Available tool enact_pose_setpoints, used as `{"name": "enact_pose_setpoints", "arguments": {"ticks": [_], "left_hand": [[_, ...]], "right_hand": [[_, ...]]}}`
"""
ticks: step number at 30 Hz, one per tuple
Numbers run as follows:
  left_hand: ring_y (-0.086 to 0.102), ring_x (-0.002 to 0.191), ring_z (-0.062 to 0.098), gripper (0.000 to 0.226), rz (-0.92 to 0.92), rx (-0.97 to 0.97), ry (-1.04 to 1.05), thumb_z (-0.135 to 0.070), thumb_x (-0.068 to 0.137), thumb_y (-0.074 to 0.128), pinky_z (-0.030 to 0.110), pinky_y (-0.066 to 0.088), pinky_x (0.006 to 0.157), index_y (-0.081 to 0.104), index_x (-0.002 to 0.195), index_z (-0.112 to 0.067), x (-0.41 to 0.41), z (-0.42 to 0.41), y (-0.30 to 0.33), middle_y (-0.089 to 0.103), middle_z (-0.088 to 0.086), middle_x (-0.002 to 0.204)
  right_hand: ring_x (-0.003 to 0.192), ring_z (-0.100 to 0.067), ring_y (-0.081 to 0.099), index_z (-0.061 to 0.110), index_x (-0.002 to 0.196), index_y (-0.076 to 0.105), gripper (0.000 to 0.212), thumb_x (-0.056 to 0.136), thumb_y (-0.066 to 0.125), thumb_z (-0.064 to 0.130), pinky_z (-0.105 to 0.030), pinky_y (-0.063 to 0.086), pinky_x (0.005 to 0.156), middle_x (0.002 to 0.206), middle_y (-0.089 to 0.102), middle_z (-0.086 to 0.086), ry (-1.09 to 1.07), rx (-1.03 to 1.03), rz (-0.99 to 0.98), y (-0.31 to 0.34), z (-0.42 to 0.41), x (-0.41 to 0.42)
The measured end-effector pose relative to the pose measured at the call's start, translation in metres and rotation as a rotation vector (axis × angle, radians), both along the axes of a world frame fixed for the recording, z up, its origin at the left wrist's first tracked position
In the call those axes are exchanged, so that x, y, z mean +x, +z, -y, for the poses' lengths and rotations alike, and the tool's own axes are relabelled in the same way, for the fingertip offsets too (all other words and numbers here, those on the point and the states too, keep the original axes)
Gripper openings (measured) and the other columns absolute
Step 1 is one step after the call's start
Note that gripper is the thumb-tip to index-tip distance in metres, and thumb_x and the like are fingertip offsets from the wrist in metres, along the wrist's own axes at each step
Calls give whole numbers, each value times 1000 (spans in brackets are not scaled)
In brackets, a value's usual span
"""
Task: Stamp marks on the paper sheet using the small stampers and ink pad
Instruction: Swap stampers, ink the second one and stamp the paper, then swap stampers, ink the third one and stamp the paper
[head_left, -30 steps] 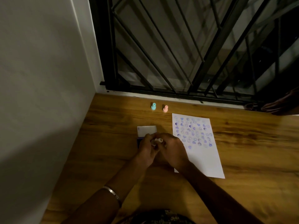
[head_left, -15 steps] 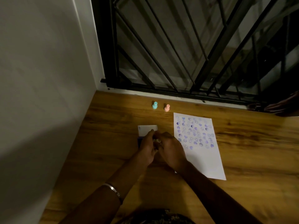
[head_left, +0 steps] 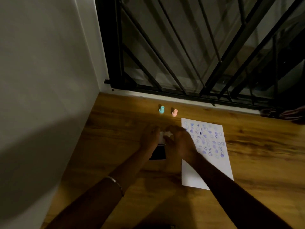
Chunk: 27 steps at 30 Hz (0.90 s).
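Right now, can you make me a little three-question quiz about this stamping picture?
1. True or false: the teal stamper stands left of the pink stamper.
2. Where do the stamped marks sit on the paper sheet? A) far part B) near part C) all over
3. Fill in: the left hand and right hand meet over the dark ____.

Key: 1 true. 2 A; the near part is blank. 3 ink pad; something small and white shows between the hands, too blurred to name.
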<state>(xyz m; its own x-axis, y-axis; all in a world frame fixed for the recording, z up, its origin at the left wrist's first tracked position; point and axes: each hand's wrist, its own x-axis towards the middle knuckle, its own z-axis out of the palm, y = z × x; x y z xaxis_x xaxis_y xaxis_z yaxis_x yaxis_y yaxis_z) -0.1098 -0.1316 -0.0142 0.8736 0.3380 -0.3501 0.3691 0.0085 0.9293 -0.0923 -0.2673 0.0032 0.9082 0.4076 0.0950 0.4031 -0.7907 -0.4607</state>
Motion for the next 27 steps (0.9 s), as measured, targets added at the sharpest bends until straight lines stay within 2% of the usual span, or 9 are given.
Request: {"name": "enact_pose_setpoints", "arguments": {"ticks": [3, 6, 9, 13, 17, 21, 27], "left_hand": [[55, 87, 10, 20, 66, 192, -42, -34, 97, 50, 22, 44, 66, 63, 106, -22, 26, -14, -5, 61, -5, 100], [57, 83, 10, 17, 81, 308, -85, -28, 96, 52, 21, 45, 63, 64, 104, -19, 55, -23, -7, 65, -1, 100], [61, 95, 16, 21, 58, 344, -133, -24, 94, 56, 25, 50, 72, 62, 112, -15, 79, -28, -9, 66, 6, 112], [58, 114, 26, 36, 61, 438, -207, -22, 90, 62, 40, 52, 93, 56, 124, -13, 100, -30, -9, 58, 11, 127], [50, 124, 28, 48, 66, 612, -302, -25, 89, 65, 37, 45, 100, 50, 132, -11, 117, -30, -16, 51, 14, 135], [48, 122, 30, 44, 84, 651, -303, -30, 85, 69, 43, 45, 101, 56, 123, -11, 128, -27, -24, 52, 15, 130], [42, 126, 30, 34, 64, 683, -327, -33, 88, 65, 47, 38, 104, 64, 114, -11, 134, -25, -37, 55, 14, 127]], "right_hand": [[103, -28, 64, 12, 112, 65, 25, 90, 60, 25, -44, 52, 90, 115, 68, -12, -6, -165, 36, 3, -5, 30], [111, -28, 59, 16, 115, 63, 27, 92, 57, 28, -45, 45, 98, 119, 66, -10, -7, -247, 52, 3, -10, 61], [116, -27, 55, 19, 119, 62, 31, 90, 59, 29, -44, 37, 104, 123, 66, -5, -21, -283, 86, 2, -14, 89], [117, -28, 54, 20, 121, 61, 34, 88, 61, 29, -43, 30, 106, 122, 66, -6, -34, -389, 93, -3, -22, 119], [115, -30, 54, 22, 120, 60, 34, 87, 61, 29, -43, 29, 108, 117, 67, -7, -52, -486, 102, -9, -26, 138], [114, -29, 54, 24, 116, 62, 30, 87, 62, 32, -45, 28, 109, 113, 67, -6, -79, -541, 80, -19, -28, 148], [120, -30, 51, 22, 120, 61, 34, 86, 63, 28, -45, 24, 111, 124, 64, -6, -78, -506, 27, -28, -27, 151]]}}
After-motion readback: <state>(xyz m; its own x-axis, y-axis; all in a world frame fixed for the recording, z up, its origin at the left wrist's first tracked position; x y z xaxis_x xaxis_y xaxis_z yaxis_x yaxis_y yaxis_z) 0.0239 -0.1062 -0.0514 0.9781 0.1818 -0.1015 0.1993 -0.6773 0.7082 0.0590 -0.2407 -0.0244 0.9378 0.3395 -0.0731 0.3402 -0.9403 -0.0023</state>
